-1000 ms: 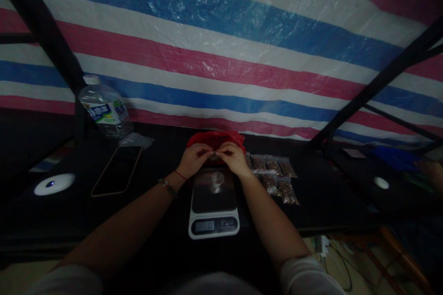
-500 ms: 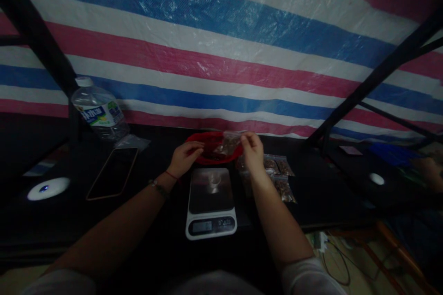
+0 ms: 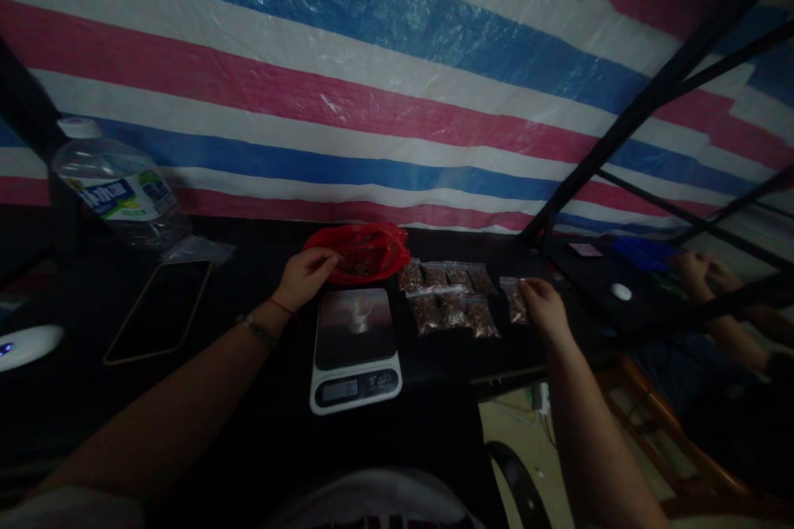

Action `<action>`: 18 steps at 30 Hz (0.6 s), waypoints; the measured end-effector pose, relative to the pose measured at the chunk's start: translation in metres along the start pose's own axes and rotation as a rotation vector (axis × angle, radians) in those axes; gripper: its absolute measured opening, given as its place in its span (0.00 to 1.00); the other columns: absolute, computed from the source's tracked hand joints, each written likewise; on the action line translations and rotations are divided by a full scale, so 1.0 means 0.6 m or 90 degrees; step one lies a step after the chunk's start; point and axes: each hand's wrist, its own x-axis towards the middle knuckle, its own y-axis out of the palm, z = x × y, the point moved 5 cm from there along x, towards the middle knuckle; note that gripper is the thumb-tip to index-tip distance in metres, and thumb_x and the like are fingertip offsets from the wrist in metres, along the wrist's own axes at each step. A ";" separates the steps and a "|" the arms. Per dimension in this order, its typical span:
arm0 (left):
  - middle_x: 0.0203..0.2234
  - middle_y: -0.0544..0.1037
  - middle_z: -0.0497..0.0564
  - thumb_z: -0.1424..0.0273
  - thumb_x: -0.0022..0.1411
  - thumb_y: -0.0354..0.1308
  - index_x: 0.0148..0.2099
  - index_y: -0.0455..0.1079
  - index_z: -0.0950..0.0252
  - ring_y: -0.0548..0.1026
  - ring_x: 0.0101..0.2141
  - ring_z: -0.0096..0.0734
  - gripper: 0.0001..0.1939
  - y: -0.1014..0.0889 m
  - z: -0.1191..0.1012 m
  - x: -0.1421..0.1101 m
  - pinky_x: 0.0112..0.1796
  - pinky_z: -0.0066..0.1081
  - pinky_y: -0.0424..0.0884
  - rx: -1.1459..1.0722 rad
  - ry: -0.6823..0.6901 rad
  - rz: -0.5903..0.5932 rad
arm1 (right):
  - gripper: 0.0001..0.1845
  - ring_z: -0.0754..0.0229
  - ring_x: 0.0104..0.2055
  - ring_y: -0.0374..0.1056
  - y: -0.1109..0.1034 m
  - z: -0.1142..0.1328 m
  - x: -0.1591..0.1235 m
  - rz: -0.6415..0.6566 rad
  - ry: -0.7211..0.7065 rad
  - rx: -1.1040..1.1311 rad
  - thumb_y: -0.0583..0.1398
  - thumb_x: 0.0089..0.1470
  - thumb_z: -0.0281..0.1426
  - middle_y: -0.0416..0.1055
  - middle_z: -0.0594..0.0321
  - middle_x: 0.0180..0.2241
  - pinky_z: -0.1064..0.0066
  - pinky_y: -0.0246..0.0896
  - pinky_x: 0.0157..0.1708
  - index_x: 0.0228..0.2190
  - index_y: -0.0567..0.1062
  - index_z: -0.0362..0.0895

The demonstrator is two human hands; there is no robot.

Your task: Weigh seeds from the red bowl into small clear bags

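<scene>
Holding a little clear bag point(image 3: 513, 302) by its side, the right hand point(image 3: 546, 307) has its thumb and fingers pinched on the plastic. This bag is flat and shiny, with brown crumbly bits in it, and it sits just left of the fingertips, over the black table point(image 3: 248, 297). The left hand point(image 3: 305, 274) is by the edge of a big red bag point(image 3: 392, 241). Its thumb and first finger are close together, but I cannot tell if they pinch the rim. The red bag is thin, crinkly plastic, open at the top, with brown bits inside. Between the two hands lie seven more little bags point(image 3: 454, 310), four behind and three in front, all with brown bits. A small, round, see-through cup point(image 3: 361, 318) stands on the flat, shiny top of a white scale point(image 3: 356, 387). Far left is a clear bottle point(image 3: 124, 190) with a white cap.
</scene>
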 end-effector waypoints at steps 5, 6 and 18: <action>0.33 0.80 0.52 0.58 0.59 0.52 0.35 0.75 0.64 0.77 0.36 0.35 0.17 -0.002 0.000 0.000 0.41 0.32 0.73 0.018 -0.002 -0.009 | 0.29 0.48 0.54 0.63 0.060 -0.006 -0.054 0.109 -0.132 -0.155 0.51 0.55 0.42 0.68 0.43 0.50 0.56 0.58 0.53 0.51 0.69 0.35; 0.33 0.80 0.52 0.58 0.59 0.52 0.35 0.75 0.64 0.77 0.36 0.35 0.17 -0.002 0.000 0.000 0.41 0.32 0.73 0.019 -0.002 -0.010 | 0.30 0.49 0.56 0.61 0.066 -0.003 -0.067 0.116 -0.153 -0.171 0.50 0.56 0.43 0.66 0.44 0.52 0.55 0.56 0.54 0.53 0.67 0.37; 0.31 0.80 0.52 0.59 0.59 0.52 0.34 0.76 0.63 0.77 0.34 0.34 0.16 0.005 -0.005 -0.003 0.39 0.31 0.73 0.036 0.031 0.018 | 0.29 0.38 0.65 0.37 0.092 0.041 -0.123 0.134 -0.130 -0.321 0.46 0.58 0.49 0.52 0.59 0.62 0.34 0.42 0.54 0.58 0.61 0.55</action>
